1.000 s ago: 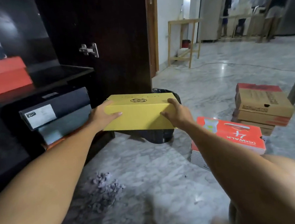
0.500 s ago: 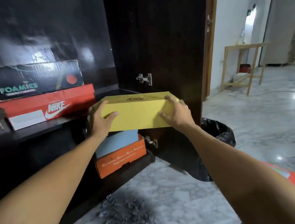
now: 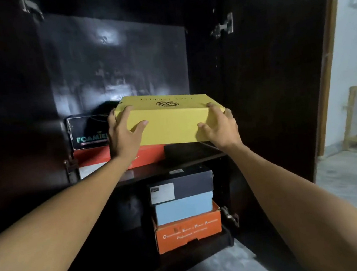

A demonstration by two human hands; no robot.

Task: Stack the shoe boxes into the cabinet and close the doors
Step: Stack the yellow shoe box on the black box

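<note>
Head view: both arms outstretched, hands [image 3: 173, 133] gripping yellow box [image 3: 167, 123] ends.

A home: dark shoe cabinet [image 3: 278, 79], marble floor [image 3: 344, 172], wooden doorframe [image 3: 328, 51].

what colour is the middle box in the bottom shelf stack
Light blue, between a black box and an orange one; head view.
</note>
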